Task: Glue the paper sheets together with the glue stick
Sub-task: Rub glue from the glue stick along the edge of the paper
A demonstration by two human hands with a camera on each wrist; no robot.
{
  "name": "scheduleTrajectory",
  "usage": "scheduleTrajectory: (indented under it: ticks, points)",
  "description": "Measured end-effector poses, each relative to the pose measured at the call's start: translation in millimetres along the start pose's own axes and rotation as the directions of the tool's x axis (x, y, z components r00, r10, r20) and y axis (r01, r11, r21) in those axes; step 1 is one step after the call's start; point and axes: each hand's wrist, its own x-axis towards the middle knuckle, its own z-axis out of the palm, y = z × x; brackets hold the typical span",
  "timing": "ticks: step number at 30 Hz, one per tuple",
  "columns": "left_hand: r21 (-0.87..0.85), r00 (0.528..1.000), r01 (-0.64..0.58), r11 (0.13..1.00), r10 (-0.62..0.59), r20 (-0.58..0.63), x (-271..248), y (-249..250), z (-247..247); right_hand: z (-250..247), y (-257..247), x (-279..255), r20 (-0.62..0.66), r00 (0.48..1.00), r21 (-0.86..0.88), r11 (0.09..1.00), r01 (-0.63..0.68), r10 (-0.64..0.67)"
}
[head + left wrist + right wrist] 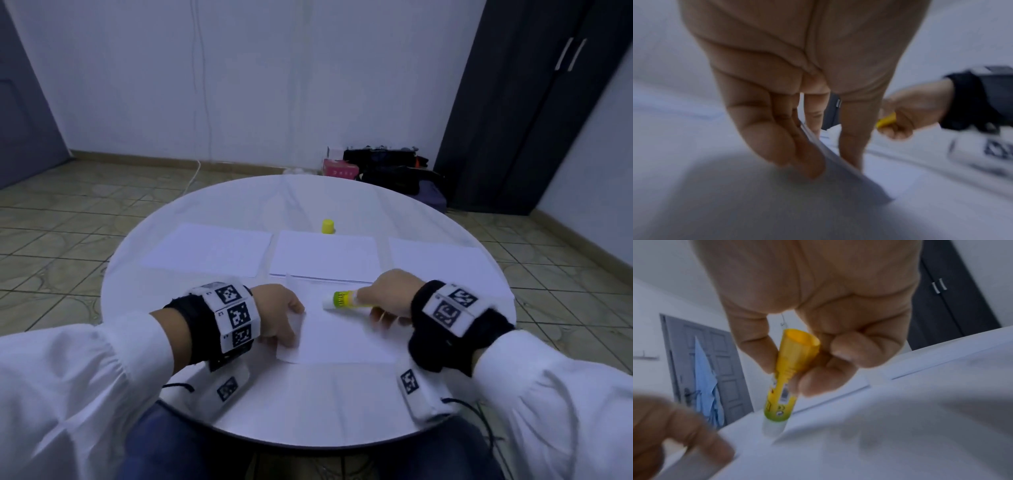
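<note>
1. Left hand [279,317], lower left of centre in the head view: the thumb lies on top of the near paper sheet [342,329] and the other fingers go under its left edge, so the hand pinches the sheet. The left wrist view shows that edge lifted off the round white table [308,404]. Judged purpose: to steady the sheet against the drag of the glue.

2. Near paper sheet, lower centre: it lies flat on the table in front of the person, within reach of both hands, and its far edge overlaps the near edge of the middle sheet [325,255]. This is the working sheet.

3. Glue stick [339,299], centre: uncapped and tilted, its pale tip points left and down and meets the near sheet close to the far edge. The tilt lets the glue face rub the paper.

4. Right hand [394,299], lower right of centre: the thumb and curled fingers grip the yellow lower end of the stick, leaving the tip free. The right wrist view confirms this grip.

5. Across the middle of the frame, three further sheets lie in a row: left sheet [209,250], middle sheet and right sheet [442,262], apart from one another and probably awaiting joining.

6. Yellow cap [328,226], upper centre: it stands upright on the table just beyond the middle sheet, clear of the work.

7. Judged stage: glue application is under way.
</note>
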Motion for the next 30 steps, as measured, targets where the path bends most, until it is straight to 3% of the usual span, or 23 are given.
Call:
scheduleTrajectory:
  ticks: [2, 5, 9, 13, 20, 30]
  points:
    - [0.203, 1.0, -0.021, 0.979, 0.019, 0.012, -7.1, -2.2, -1.8, -17.2, 4.3, 3.2, -0.101, 0.994, 0.123, 0.991, 0.051, -0.039]
    - [0.371, 0.998, -0.054, 0.927, 0.067, -0.023, -8.6, -6.2, -2.0, -29.5, 3.6, 11.1, -0.234, 0.97, 0.3, 0.944, 0.137, -0.066]
    - [0.504, 0.992, -0.128, 0.854, 0.122, 0.046, -4.9, -5.6, -2.9, -15.3, -21.1, 23.0, -0.261, 0.943, 0.207, 0.942, 0.266, -0.209]
    - [0.507, 0.991, -0.136, 0.851, 0.108, 0.085, 0.2, -9.8, -2.8, 19.0, -52.6, 39.2, -0.14, 0.935, 0.076, 0.938, 0.337, -0.325]
    - [0.524, 0.99, -0.142, 0.84, 0.123, 0.072, -2.6, -7.1, -3.7, 47.7, -88.3, 48.8, -0.097, 0.937, -0.074, 0.941, 0.329, -0.336]
    - [0.544, 0.989, -0.148, 0.826, 0.132, 0.068, 2.5, -8.8, -3.8, 22.4, -56.9, 43.5, -0.127, 0.945, -0.2, 0.941, 0.273, -0.301]
